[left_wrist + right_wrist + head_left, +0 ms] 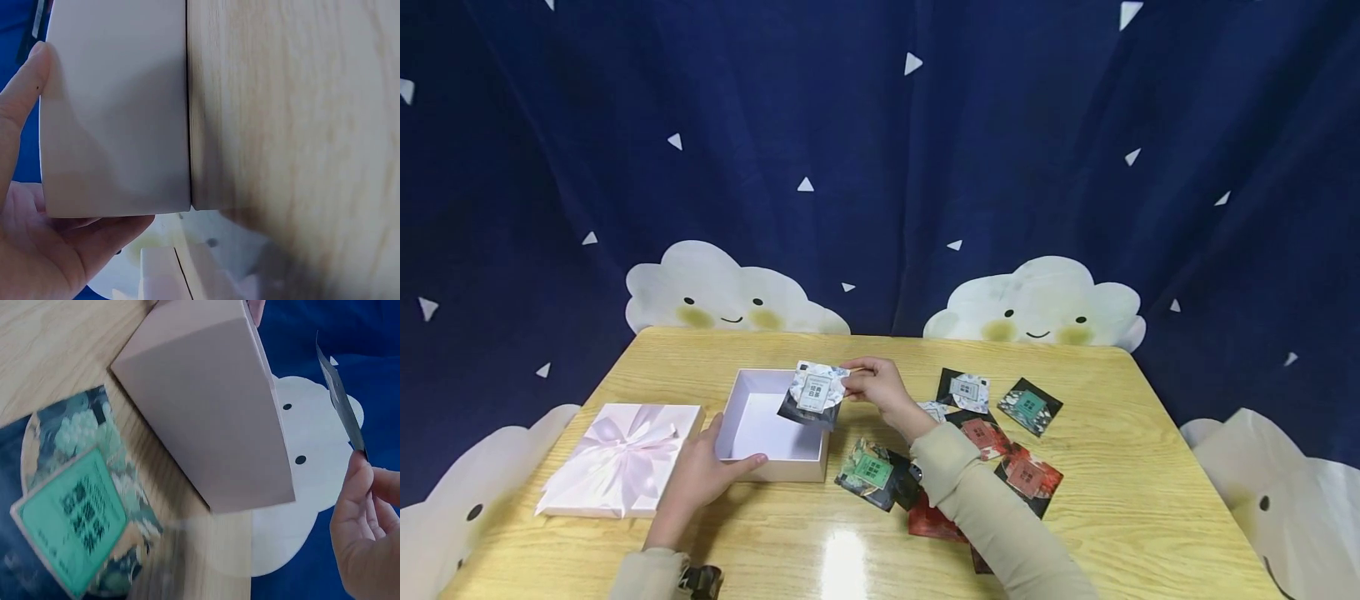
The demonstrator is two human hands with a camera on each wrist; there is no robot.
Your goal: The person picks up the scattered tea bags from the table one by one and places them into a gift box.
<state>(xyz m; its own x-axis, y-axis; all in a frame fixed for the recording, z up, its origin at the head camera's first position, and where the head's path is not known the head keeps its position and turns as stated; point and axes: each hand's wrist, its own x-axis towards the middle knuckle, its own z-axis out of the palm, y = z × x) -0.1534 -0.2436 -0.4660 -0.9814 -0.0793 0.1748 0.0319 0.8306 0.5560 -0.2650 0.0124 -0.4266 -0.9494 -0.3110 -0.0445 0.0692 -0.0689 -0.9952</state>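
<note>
A black and white packet is pinched at its right edge by my right hand, raised over the right side of an open white box. In the right wrist view the packet is seen almost edge-on between the thumb and fingers of my right hand. My left hand grips the near left corner of the box, its thumb along the front rim. The left wrist view shows the box wall between the thumb and fingers of my left hand.
A white lid with a pink bow lies left of the box. Right of the box are a green-labelled packet, several red-labelled packets, a black and white one and another green-labelled one, partly beneath my right forearm.
</note>
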